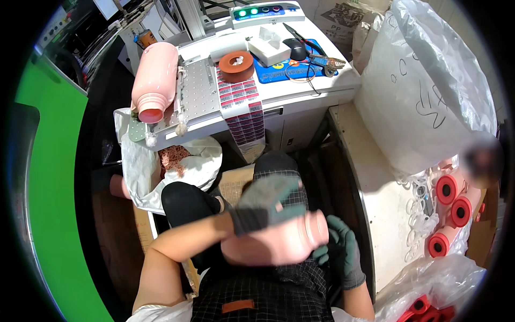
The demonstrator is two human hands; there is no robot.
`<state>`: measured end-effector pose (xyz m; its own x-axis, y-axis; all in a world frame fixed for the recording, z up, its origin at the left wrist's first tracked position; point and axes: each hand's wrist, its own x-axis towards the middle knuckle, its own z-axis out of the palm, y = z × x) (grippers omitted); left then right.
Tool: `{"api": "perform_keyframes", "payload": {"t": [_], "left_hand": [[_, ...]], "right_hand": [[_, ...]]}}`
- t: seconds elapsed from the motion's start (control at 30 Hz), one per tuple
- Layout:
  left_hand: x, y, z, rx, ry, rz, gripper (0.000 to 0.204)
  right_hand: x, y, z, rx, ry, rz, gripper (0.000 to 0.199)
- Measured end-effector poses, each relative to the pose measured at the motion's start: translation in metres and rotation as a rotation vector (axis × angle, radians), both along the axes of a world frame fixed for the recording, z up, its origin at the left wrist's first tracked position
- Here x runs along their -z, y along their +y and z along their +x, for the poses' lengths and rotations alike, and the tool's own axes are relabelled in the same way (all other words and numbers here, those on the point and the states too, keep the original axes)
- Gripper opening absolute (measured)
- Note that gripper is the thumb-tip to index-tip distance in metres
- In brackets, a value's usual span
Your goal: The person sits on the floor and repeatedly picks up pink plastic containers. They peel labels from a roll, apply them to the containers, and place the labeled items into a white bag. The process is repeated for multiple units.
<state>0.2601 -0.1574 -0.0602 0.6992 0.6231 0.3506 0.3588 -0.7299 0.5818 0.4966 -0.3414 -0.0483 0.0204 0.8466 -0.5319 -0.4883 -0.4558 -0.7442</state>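
Observation:
A pink plastic bottle (279, 244) lies sideways across my lap, its neck pointing right. My left hand (265, 204), in a grey-green glove, rests on top of its body and grips it. My right hand (340, 249), also gloved, cups the neck end from below and behind. A second pink bottle (154, 80) lies on a metal fixture plate (196, 91) on the white machine table ahead, mouth toward me.
A strip of red-and-white labels (244, 112) hangs from a brown tape roll (236, 64) over the table edge. A white bag (182, 161) of pink scraps sits lower left. A large clear bag (429, 91) and red-capped pink bottles (450, 198) lie at right.

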Motion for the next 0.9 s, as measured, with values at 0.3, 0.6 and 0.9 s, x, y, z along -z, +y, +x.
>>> {"api": "perform_keyframes", "payload": {"t": [0.3, 0.6, 0.9], "left_hand": [[0.012, -0.016, 0.016, 0.304, -0.349, -0.577, 0.046], [0.015, 0.192, -0.042, -0.577, 0.027, 0.476, 0.033], [0.02, 0.19, -0.023, -0.594, -0.009, 0.543, 0.02]], "right_hand": [[-0.011, 0.001, 0.008, -0.438, -0.185, -0.069, 0.075], [0.019, -0.003, -0.002, 0.158, -0.498, 0.414, 0.111], [0.055, -0.009, -0.026, 0.171, -0.899, 0.524, 0.114]]}}
